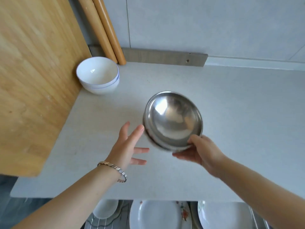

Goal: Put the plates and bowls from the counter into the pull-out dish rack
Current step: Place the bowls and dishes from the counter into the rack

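the right hand [200, 152] is pinching the steel bowl [173, 118] by its near rim, thumb over the lip and fingers underneath, so the bowl is hanging tilted above the counter [231, 113]. the left hand [127, 146] is hovering wide open, fingers spread, just beside the bowl's left edge and holding nothing. that one-sided grip is looking like the weak spot: slick steel could be pivoting out of the pinch and dropping onto the counter, or onto the plates [158, 215] sitting in the rack [105, 223] below. the rack is looking crowded too, so a hurried lowering is risking a knock on the counter's front edge or a chipped plate. the white bowls [98, 75] are waiting stacked at the back left.
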A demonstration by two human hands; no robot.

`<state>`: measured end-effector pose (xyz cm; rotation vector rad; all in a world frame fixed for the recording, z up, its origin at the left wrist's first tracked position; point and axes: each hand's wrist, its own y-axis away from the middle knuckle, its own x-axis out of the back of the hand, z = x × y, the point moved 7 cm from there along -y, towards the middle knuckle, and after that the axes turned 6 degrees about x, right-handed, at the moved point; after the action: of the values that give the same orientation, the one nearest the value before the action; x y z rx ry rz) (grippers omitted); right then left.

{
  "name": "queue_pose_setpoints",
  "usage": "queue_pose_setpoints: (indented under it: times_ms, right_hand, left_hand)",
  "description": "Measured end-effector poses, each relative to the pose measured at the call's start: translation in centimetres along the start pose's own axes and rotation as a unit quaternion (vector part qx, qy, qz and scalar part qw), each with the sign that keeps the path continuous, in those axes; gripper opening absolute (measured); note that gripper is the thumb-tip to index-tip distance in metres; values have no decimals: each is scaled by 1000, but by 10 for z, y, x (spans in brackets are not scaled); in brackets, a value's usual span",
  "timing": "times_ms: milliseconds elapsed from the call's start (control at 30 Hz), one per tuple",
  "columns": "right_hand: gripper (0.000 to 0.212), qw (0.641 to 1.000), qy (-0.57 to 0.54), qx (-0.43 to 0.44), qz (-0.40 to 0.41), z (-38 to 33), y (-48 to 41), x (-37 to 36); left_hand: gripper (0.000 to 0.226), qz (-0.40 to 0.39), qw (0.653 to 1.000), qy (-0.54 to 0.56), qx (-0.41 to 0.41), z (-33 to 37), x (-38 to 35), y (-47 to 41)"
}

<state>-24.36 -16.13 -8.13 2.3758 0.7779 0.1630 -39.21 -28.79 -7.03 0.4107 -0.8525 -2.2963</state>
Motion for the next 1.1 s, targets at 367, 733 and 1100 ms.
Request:
queue_pose_setpoints:
  times_ms: [367,733,1100]
  right_hand:
    - [37,931,325,11,-165,130,151,14]
    - [16,935,290,-139,-146,318,137,-83]
    - [55,931,320,-173,-18,395,82,-144]
  left_hand:
    - [32,20,982,-150,112,-178,24,130]
    - [52,88,930,-145,327,-335,144,123]
    - [22,137,869,-346,326,-365,212,67]
